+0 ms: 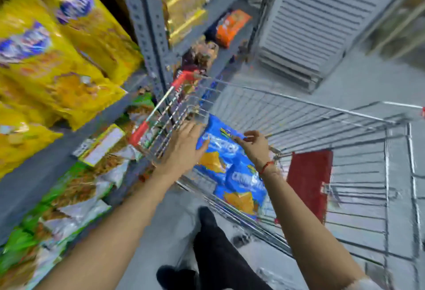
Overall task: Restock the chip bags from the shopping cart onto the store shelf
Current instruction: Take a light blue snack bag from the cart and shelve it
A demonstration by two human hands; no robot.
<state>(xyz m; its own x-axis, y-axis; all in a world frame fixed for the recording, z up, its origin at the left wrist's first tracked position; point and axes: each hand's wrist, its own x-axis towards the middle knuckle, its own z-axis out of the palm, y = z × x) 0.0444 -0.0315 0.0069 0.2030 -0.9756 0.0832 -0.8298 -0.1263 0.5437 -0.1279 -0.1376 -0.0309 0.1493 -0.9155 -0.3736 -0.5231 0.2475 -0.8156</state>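
Two blue chip bags lie inside the wire shopping cart [299, 115], one [219, 144] toward the cart's near-left corner and another [241, 186] below it. My left hand [184, 149] reaches over the cart's left rim with fingers spread, its thumb touching the upper blue bag's left edge. My right hand [253, 144], with a red thread at the wrist, pinches the top edge of that same bag. The grey store shelf [46, 163] stands to the left. The picture is blurred by motion.
Yellow snack bags [57, 59] fill the upper shelf, green and white bags [64, 209] the lower one. An orange bag [232, 26] sits on a far shelf. A red flap [308, 181] hangs in the cart. My dark trouser leg [216, 250] is below.
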